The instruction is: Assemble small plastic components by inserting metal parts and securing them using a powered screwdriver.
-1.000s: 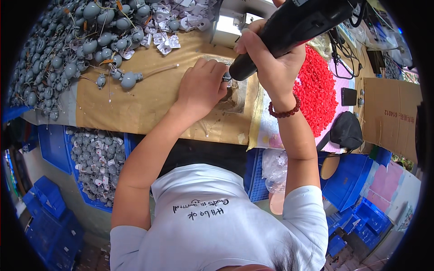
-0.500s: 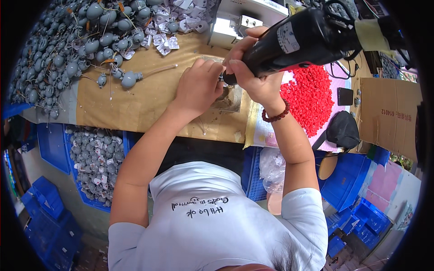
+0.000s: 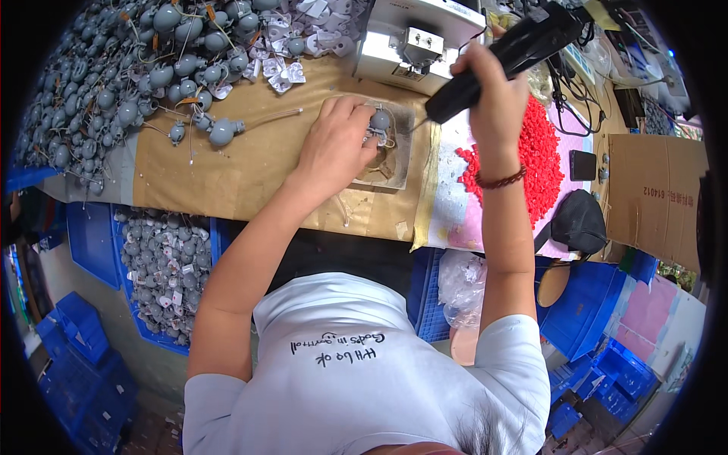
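Note:
My left hand (image 3: 337, 140) rests at the left side of a shallow jig (image 3: 399, 171), its curled fingers on a small grey ball-shaped part (image 3: 380, 120) with a thin wire. The fingertips hide some of that part. Held in my right hand (image 3: 497, 102) is a black electric screwdriver (image 3: 523, 47), tilted with its thin bit pointing down and left. The bit's tip is apart from the grey part, just right of the jig. My right fingers wrap round the tool's body.
Heaped grey ball parts (image 3: 121, 114) and white plastic pieces (image 3: 322, 30) cover the far left. A white metal box device (image 3: 409, 64) stands behind the jig. Red small parts (image 3: 535, 171) lie right, beside a black cap-like item (image 3: 578, 220). A blue crate (image 3: 129, 299) of parts sits below the table's left.
My right hand has lifted the screwdriver away from the jig, up and to the right, uncovering the grey part. My left hand stays nearly in place.

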